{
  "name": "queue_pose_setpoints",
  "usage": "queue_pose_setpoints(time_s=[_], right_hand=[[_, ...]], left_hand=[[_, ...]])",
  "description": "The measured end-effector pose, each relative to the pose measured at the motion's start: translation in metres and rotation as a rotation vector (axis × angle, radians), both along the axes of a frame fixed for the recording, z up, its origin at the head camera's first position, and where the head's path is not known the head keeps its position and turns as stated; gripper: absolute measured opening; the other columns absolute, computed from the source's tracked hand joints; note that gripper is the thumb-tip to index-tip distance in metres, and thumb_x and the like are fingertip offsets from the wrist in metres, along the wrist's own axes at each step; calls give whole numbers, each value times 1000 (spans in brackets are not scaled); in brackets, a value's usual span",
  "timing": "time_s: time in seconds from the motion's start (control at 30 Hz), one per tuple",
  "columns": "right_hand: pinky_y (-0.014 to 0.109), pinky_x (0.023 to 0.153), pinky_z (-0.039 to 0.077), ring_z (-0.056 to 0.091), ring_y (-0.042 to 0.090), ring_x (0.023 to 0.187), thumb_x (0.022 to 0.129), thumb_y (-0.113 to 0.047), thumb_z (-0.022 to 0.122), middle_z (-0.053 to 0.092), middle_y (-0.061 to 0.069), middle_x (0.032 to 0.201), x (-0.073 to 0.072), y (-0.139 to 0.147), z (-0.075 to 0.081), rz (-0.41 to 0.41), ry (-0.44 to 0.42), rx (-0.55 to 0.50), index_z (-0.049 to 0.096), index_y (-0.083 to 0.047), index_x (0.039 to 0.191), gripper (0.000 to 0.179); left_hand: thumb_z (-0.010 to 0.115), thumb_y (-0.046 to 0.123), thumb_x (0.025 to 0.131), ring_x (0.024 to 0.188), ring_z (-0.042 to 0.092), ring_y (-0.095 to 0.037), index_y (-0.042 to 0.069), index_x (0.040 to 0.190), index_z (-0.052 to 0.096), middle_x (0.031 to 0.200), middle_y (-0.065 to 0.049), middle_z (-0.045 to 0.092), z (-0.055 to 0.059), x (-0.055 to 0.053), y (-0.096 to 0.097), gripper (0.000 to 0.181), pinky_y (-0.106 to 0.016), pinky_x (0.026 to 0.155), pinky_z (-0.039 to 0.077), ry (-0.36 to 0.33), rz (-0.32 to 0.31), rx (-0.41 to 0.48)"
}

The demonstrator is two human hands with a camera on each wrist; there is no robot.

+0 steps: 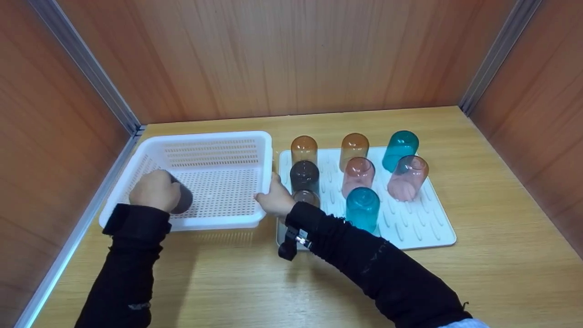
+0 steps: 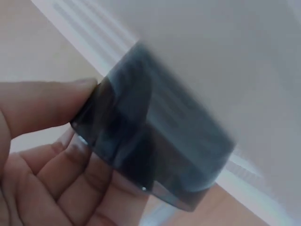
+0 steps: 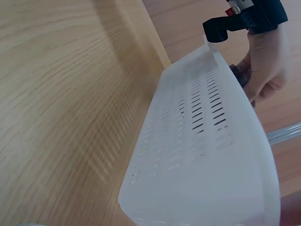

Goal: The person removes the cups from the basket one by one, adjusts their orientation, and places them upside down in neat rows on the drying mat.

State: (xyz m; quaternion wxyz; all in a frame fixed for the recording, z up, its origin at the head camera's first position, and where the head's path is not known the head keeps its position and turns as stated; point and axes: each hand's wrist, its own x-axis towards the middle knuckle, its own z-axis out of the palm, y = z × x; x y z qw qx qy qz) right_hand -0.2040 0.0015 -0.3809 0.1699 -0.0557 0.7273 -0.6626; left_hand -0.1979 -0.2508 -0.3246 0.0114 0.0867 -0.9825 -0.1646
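My left hand [image 1: 155,190] grips a dark grey glass [image 1: 183,200] over the left part of a white perforated basket [image 1: 262,150]. In the left wrist view the thumb and fingers hold the dark glass [image 2: 155,127] around its end, with the pale basket wall behind it. My right hand [image 1: 276,200] holds the right side of the basket near its front corner, thumb on the rim. The right wrist view shows the basket's slotted outer wall [image 3: 188,136] and the left hand [image 3: 268,63] beyond its rim.
Right of the basket, a white ridged drying mat [image 1: 423,228] bears several upside-down glasses: amber [image 1: 304,148], dark grey [image 1: 304,176], pink [image 1: 359,175], teal [image 1: 363,207] and others. My right forearm reaches over its front left corner. Wooden panels [image 1: 291,59] enclose the table.
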Motion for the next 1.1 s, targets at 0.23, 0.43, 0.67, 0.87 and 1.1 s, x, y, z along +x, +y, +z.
queue_pose_setpoints(time_s=[0.23,0.43,0.67,0.87,1.1], right_hand=[[44,98,60,63,46,129,104,4,53,53,32,145,-4,3,4,-10,-51,-40,14,-2,164,72],[54,106,55,58,46,135,108,-2,52,44,30,157,-7,6,16,-59,-54,-190,10,-3,167,73],[54,128,24,16,35,163,107,-23,62,13,17,177,-5,17,27,-116,34,-206,9,-8,170,84],[55,130,19,9,37,164,107,-28,62,9,18,177,-2,29,31,-114,134,-311,15,-20,172,81],[47,108,54,61,36,130,108,-13,55,39,25,157,0,41,32,-45,195,-557,25,-17,167,66]], left_hand=[[60,11,103,95,69,-55,-11,111,71,108,-35,72,3,14,35,26,-67,78,53,264,-63,46],[65,11,103,89,72,-50,-13,113,69,102,-33,75,4,25,58,27,-61,80,54,431,-112,193],[70,8,102,92,77,-40,-10,107,72,100,-28,78,7,31,86,19,-21,71,52,532,-122,498],[70,1,101,90,77,-16,-11,105,71,101,-28,78,5,35,114,14,-12,75,54,534,-133,826],[67,0,103,92,76,-8,-11,108,70,106,-26,78,1,44,136,12,-21,84,60,465,-173,1090]])
